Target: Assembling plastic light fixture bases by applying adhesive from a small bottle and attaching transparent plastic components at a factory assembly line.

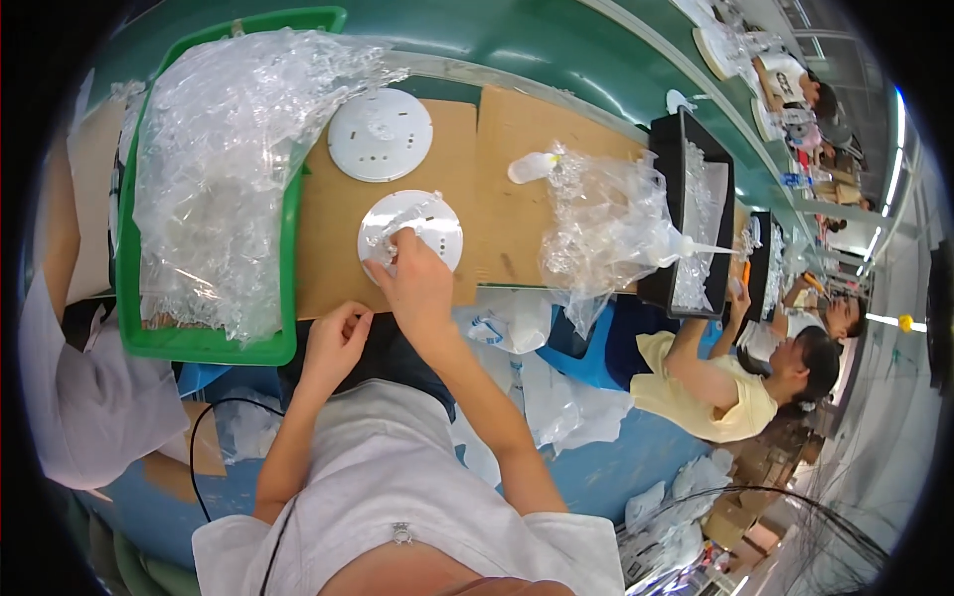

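My right hand reaches over the nearer white round plate, its thumb and fingers pinched on a small clear plastic piece. More clear pieces lie on that plate, partly hidden by the fingers. At the front edge of the cardboard, my left hand is closed with its fingers curled; whatever it may hold does not show. Beyond the nearer plate lies a second white round plate, with small holes and slots and a few clear bits at its middle.
Left of the plates, a green crate holds a heap of clear plastic parts. To the right on the cardboard are a small white bottle, crumpled clear bags and a white nozzle bottle beside a black bin. People sit nearby on both sides.
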Motion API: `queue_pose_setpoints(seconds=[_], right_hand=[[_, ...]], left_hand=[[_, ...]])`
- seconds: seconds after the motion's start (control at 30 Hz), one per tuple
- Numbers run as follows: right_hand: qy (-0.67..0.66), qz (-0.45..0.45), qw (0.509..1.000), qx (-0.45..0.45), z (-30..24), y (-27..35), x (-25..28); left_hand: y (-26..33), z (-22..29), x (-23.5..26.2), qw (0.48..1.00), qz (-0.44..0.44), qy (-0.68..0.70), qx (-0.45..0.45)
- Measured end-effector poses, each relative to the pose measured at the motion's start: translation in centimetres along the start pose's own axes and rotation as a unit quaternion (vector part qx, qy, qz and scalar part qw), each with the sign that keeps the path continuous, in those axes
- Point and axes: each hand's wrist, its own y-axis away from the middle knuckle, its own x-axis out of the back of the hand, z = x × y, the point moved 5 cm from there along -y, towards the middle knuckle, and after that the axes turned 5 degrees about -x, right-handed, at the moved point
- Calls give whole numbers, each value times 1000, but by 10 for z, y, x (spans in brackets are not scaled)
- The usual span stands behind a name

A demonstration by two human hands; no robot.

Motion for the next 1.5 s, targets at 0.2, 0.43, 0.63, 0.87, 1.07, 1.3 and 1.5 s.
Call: queue_pose_setpoints(seconds=[0.2, 0.43, 0.63, 0.87, 1.07, 1.3, 1.5], right_hand=[[-82, 137, 975, -155, 26, 46, 133], [115, 44, 989, -78, 164, 0, 181], [333, 56, 941, -31, 161, -4, 165], [11, 358, 931, -71, 108, 45, 227], [-158, 159, 973, 56, 31, 62, 173], [45, -53, 986, 155, 24, 14, 50], [-35, -78, 992, 97, 14, 12, 37]], left_hand=[[4, 2, -7, 1000, 0, -10, -14], [-1, 8, -10, 999, -29, 32, -6], [3, 15, -7, 996, -8, 85, 2], [1, 12, -6, 997, -4, 80, 22], [-2, 27, -6, 996, 51, 17, -72], [3, 23, 0, 992, 91, -23, -82], [2, 30, 0, 943, 145, -207, -219]])
